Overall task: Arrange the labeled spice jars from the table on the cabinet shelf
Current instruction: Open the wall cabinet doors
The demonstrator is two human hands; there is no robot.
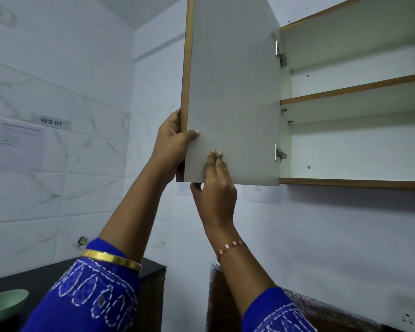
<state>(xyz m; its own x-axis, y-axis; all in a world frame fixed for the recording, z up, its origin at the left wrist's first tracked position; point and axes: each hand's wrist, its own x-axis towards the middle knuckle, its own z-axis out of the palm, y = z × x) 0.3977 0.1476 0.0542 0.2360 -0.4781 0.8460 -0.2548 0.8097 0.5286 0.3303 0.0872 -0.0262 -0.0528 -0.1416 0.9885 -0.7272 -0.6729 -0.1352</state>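
A wall cabinet hangs at the upper right with its grey door (pixel 233 92) swung open toward me. My left hand (pixel 171 149) grips the door's free wooden edge, thumb on the inner face. My right hand (pixel 215 185) holds the door's bottom edge, fingers flat on the inner face and thumb under it. Inside, the white middle shelf (pixel 355 92) and the bottom shelf (pixel 355 180) are bare. No spice jars are in view.
A dark counter (pixel 46 274) at the lower left carries a pale green bowl (pixel 5 305). A dark table edge (pixel 321 310) shows at the lower right. Tiled walls carry a paper sheet and a "WS 07" sign (pixel 54 121).
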